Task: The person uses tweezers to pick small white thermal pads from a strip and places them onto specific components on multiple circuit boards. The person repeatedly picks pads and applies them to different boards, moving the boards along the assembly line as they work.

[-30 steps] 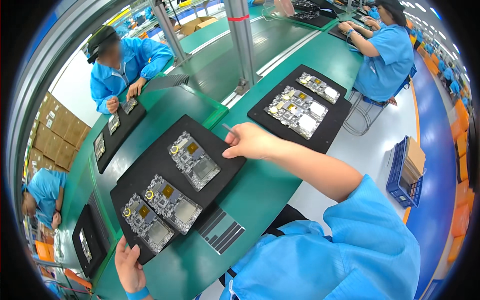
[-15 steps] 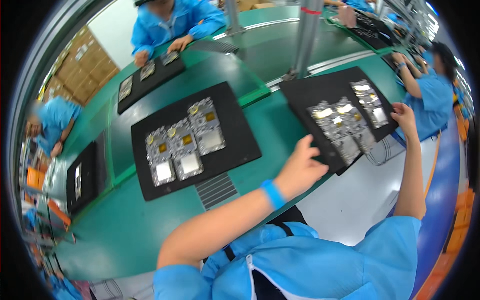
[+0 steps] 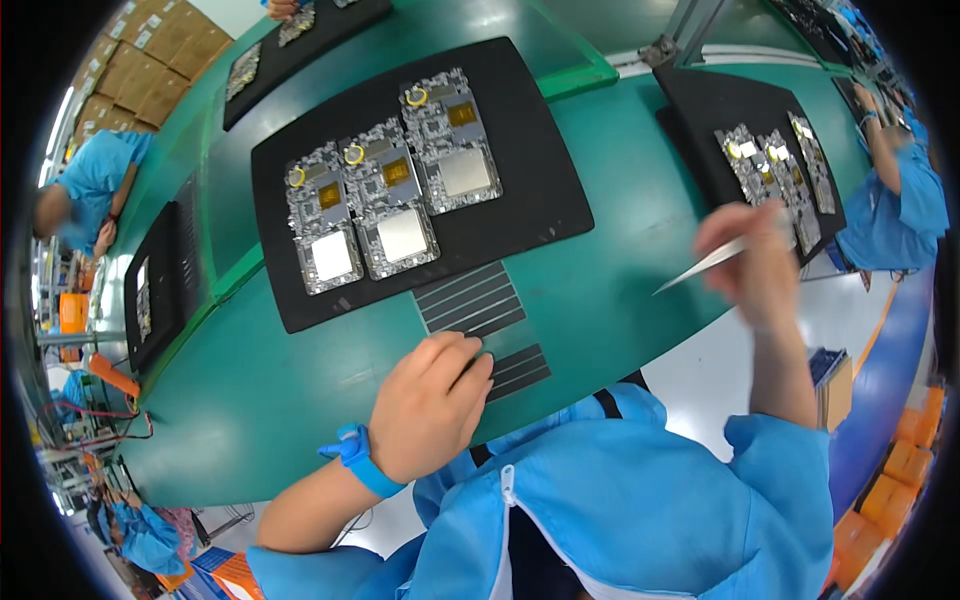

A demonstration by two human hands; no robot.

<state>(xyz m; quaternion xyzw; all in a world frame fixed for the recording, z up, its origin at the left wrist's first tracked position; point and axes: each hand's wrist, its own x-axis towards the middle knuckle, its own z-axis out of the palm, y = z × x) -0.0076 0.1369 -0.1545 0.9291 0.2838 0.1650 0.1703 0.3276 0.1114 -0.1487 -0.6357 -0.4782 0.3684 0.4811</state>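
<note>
My left hand (image 3: 430,400) rests on the green table, its fingers bent and pressed together at a sheet of dark strips (image 3: 470,300); its fingertips are partly hidden. My right hand (image 3: 755,262), smeared by motion, is closed round pale pointed tweezers (image 3: 705,266). The tweezers' tip points left, over bare table. Beyond my left hand lies a black foam board (image 3: 530,205) bearing three circuit boards (image 3: 400,235), each with a silver square, an amber patch and a yellow ring.
At the right, another black board (image 3: 690,105) carries several circuit boards. More black boards lie at the far left (image 3: 165,330) and the back (image 3: 300,60). A metal post (image 3: 690,30) rises at the back. Co-workers in blue sit at left (image 3: 95,185) and right (image 3: 895,200).
My right hand has left the right-hand black board and now holds tweezers. My left hand has moved left, from near that board to the strip sheet. The view has shifted downward.
</note>
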